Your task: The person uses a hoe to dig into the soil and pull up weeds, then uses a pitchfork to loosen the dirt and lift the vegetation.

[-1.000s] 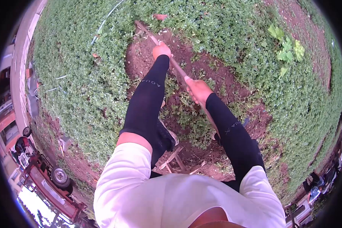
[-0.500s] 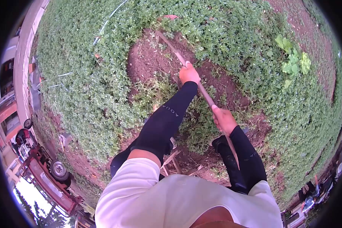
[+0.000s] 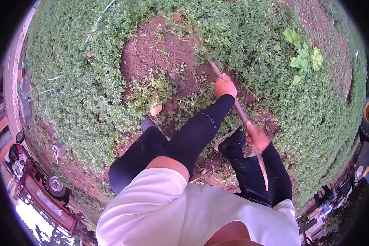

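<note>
My left hand (image 3: 225, 87) is closed around a long wooden handle (image 3: 241, 113), above a patch of bare soil (image 3: 156, 51) and loose weeds. Lower on the same handle, my right hand (image 3: 257, 138) is wrapped round it near my right knee. The handle slants up and left; its far end goes into green plants (image 3: 233, 37), and no tool head can be made out there. Pulled weeds (image 3: 151, 90) lie on the soil between my left forearm and the bare patch.
My shoes (image 3: 227, 137) stand on weeds and soil below the patch. Dense low plants surround it, with a pale leafy plant (image 3: 302, 55) at the upper right. A red cart-like vehicle (image 3: 45, 197) is at the lower left. A thin pale hose or strip (image 3: 100, 20) lies upper left.
The handle's far end has gone from over bare soil into the plants to the right. Both hands keep their hold. My left leg now reaches further forward, and the view has shifted.
</note>
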Demonstrator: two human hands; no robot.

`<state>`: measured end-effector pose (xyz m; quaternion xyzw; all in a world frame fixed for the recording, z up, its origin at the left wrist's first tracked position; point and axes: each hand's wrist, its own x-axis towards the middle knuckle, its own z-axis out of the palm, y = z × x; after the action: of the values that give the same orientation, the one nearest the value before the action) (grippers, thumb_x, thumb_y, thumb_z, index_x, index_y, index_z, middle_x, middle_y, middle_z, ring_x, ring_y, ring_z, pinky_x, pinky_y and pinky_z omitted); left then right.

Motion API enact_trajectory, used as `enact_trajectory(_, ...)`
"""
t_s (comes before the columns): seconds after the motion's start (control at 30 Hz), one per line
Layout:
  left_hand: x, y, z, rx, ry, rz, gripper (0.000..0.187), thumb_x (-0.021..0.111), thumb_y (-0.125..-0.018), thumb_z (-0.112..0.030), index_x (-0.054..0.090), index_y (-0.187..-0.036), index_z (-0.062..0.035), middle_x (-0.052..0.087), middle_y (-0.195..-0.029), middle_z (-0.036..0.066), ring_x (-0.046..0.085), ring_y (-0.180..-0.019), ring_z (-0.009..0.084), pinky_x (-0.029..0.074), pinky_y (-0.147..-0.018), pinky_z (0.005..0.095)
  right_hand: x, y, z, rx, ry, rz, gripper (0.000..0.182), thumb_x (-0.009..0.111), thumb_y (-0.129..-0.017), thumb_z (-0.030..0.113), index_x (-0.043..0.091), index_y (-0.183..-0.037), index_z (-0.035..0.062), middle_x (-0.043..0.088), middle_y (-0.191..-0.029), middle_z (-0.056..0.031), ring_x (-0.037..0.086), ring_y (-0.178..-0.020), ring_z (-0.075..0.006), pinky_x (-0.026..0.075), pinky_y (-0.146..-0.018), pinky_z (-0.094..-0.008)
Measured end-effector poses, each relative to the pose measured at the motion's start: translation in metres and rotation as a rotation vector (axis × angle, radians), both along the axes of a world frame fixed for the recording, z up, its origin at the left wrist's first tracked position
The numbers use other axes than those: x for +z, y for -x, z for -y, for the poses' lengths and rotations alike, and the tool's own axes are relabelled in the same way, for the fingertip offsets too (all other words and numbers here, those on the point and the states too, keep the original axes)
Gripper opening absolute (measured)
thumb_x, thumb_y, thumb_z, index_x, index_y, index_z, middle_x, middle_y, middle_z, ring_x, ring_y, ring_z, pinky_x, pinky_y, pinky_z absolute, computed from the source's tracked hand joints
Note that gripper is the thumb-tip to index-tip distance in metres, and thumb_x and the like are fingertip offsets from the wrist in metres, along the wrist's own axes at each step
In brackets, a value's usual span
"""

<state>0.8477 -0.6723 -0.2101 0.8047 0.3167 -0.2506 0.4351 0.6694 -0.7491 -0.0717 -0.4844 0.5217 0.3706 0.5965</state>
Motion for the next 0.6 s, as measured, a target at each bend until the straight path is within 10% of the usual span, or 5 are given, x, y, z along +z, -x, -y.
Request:
enact_trajectory(0.27, 0.028, 0.110, -0.039, 0.267, 0.536, -0.160, 0.052, 0.044, -0.101, -0.043, 0.048, -0.072, 0.0013, 0.050, -0.052, 0.012, 0.054, -0.037, 0.0277, 0.048, -0.036, 0.0408, 0.061, 0.090, -0.031, 0.354, 0.292, 0.026, 0.061, 0.048, -0.099, 0.056, 0.061, -0.077, 0.0007, 0.053, -0.058, -0.0050, 0.052, -0.049, -0.0150, 0.040, -0.047, -0.0328)
enact_trajectory(0.47, 0.006, -0.058, -0.092, 0.368, 0.545, 0.151, 0.039, 0.044, -0.101, -0.038, 0.048, -0.084, -0.0041, 0.049, -0.059, 0.006, 0.048, -0.042, 0.0202, 0.046, -0.040, 0.0371, -0.006, -0.057, -0.051, 0.691, 0.449, 0.458, 0.067, 0.038, -0.101, 0.055, 0.066, -0.083, -0.0023, 0.062, -0.073, -0.0244, 0.062, -0.074, -0.0436, 0.046, -0.071, -0.0509)
enact_trajectory(0.6, -0.032, -0.155, -0.078, 0.230, 0.452, 0.124, 0.037, 0.045, -0.102, -0.039, 0.047, -0.089, -0.0045, 0.048, -0.061, 0.004, 0.050, -0.051, 0.0185, 0.047, -0.049, 0.0351, -0.048, -0.133, -0.046, 0.647, 0.426, 0.498, 0.071, 0.034, -0.101, 0.057, 0.065, -0.080, -0.0034, 0.062, -0.074, -0.0261, 0.062, -0.078, -0.0464, 0.046, -0.076, -0.0541)
